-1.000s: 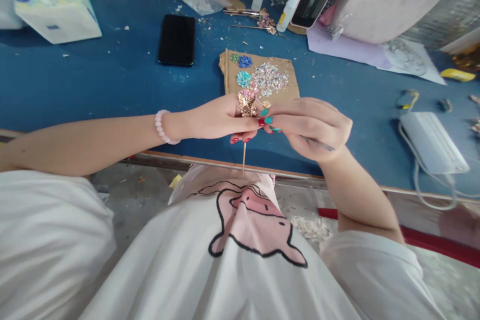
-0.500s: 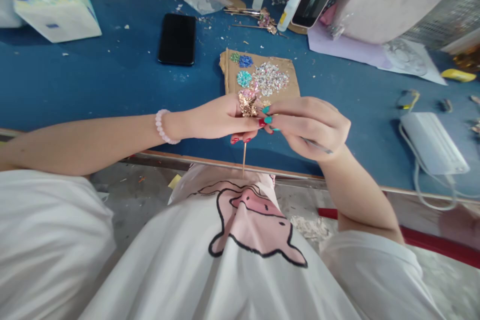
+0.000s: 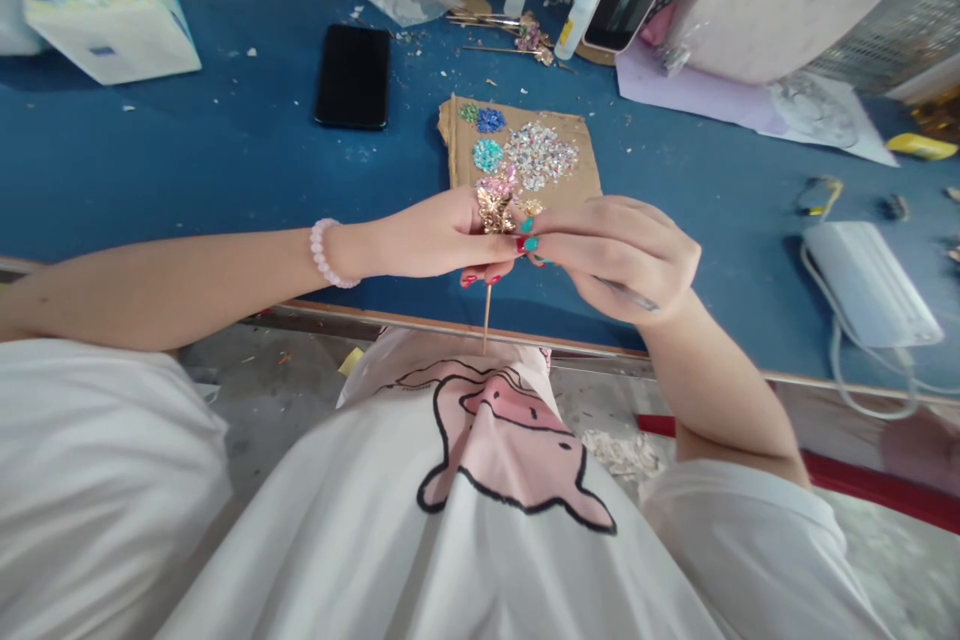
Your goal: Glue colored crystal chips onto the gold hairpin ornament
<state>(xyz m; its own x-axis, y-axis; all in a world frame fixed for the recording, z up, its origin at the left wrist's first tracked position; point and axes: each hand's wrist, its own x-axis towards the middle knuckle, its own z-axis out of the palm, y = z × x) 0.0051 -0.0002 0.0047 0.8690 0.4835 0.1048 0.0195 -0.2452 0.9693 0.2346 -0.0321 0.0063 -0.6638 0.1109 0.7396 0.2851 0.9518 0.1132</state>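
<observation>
My left hand [image 3: 442, 232], with red nails and a bead bracelet at the wrist, is closed around a gold hair stick [image 3: 495, 210]. The stick's flower-like metal head shows above the fingers, and its thin shaft [image 3: 487, 315] points down toward my lap. My right hand [image 3: 630, 250], with teal nails, is closed in a pinch, fingertips meeting my left thumb beside the ornament. A thin grey metal tool [image 3: 626, 293] pokes out under its fingers; its tip is hidden. Just beyond both hands lies a piece of cardboard [image 3: 585, 155] bearing small piles of silver, turquoise, blue, green and pink rhinestones [image 3: 540, 156].
A black phone [image 3: 352, 77] lies left of the cardboard, a tissue box [image 3: 112, 20] farther left. Behind are two glue bottles [image 3: 583, 5] and finished-looking hair sticks [image 3: 529, 35]. A white charger [image 3: 870, 285] with its cable sits at the right edge.
The fingertips of my right hand have shifted very slightly left against my left thumb. Otherwise the hands and the hair stick stay almost where they were.
</observation>
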